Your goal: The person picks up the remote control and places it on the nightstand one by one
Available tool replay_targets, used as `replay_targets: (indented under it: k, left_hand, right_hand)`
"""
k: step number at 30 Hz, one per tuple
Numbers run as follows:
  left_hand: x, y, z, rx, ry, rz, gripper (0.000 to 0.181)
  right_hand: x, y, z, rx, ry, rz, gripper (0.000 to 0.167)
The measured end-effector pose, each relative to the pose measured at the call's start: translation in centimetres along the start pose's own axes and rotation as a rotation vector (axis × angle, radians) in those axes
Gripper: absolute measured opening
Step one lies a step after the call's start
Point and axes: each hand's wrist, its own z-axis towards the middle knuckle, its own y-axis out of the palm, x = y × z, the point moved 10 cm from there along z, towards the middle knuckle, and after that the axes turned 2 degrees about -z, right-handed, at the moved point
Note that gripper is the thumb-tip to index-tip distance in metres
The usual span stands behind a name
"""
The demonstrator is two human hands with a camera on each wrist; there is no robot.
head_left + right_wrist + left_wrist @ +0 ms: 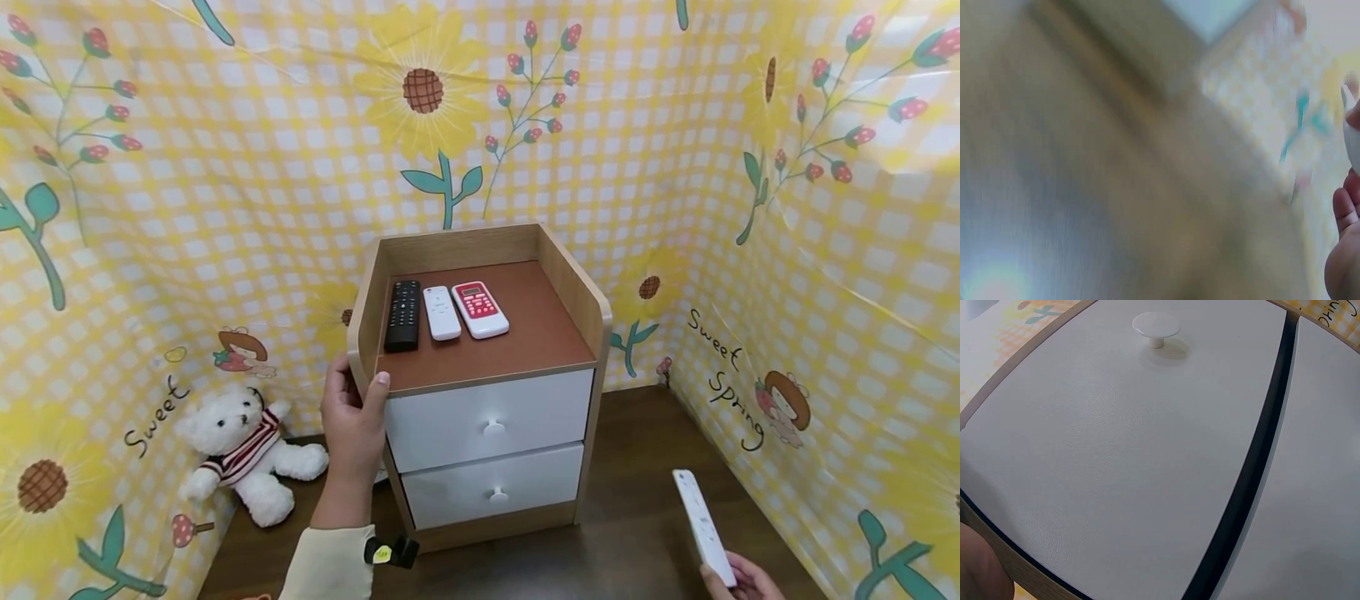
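Observation:
A small wooden cabinet [587, 492] stands in the middle, with two white drawers, both pushed in. My left hand [354, 433] grips the edge of its left side panel, thumb at the front; in the left wrist view part of that hand shows beside the upper drawer front [1129, 444]. On the brown top lie a black remote control [403, 315], a slim white remote control [442, 313] and a red-and-white air conditioner remote [480, 308], side by side. At the lower right, my right hand [742, 579] holds another white remote control [702, 525] by its near end, apart from the cabinet.
A white teddy bear [255, 450] in a striped top sits left of the cabinet. Yellow checked cloth [300, 167] with flowers hangs behind and on both sides. Dark wooden surface [630, 500] extends to the cabinet's right and front. A low rim surrounds the cabinet top on three sides.

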Motion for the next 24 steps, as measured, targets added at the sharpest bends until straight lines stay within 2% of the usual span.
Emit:
replay_targets:
  k: [2,4,6,7,9,11,13,14,16,20,22,24]
  left_hand:
    - [0.1,-0.1,0.0,0.005,-0.002,-0.007,0.041]
    - [0.1,0.0,0.0,0.005,-0.004,-0.011,0.041]
    - [0.0,0.0,0.0,0.002,-0.004,-0.010,0.041]
    - [0.0,0.0,0.0,0.001,-0.005,-0.009,0.041]
    - [0.0,-0.1,0.0,0.000,-0.005,-0.003,0.041]
    - [0.1,-0.1,0.2,-0.001,-0.003,0.006,0.042]
    - [0.2,-0.2,0.3,-0.001,-0.002,0.013,0.043]
    - [0.3,-0.2,0.3,-0.002,-0.001,0.015,0.043]
    - [0.3,-0.2,0.4,-0.003,0.002,0.010,0.043]
    - [0.3,-0.1,0.5,-0.013,0.008,-0.014,0.042]
    - [0.1,-0.1,0.4,-0.019,0.007,-0.020,0.041]
    - [0.0,0.0,0.3,-0.024,0.004,-0.014,0.041]
  right_hand:
    - [-4.5,1.2,-1.6,-0.018,-0.082,0.108,0.042]
    - [-8.7,2.5,-2.7,-0.090,-0.144,0.241,0.050]
    - [-12.8,3.6,-3.8,-0.167,-0.250,0.361,0.046]
    - [-14.9,4.1,-4.3,-0.189,-0.334,0.428,0.044]
    - [-18.6,5.1,-5.4,-0.241,-0.447,0.483,0.045]
    - [-21.9,6.2,-6.5,-0.270,-0.537,0.458,0.048]
    - [-24.9,7.3,-7.3,-0.248,-0.607,0.371,0.049]
    - [-26.4,7.8,-7.6,-0.222,-0.628,0.286,0.049]
    - [-29.4,9.0,-8.1,-0.158,-0.732,0.178,0.047]
    - [-34.8,12.1,-8.2,-0.055,-0.910,0.077,0.045]
    - [-36.9,14.1,-7.6,-0.047,-0.930,0.039,0.045]
    - [-38.5,16.4,-6.8,-0.067,-0.904,-0.025,0.045]
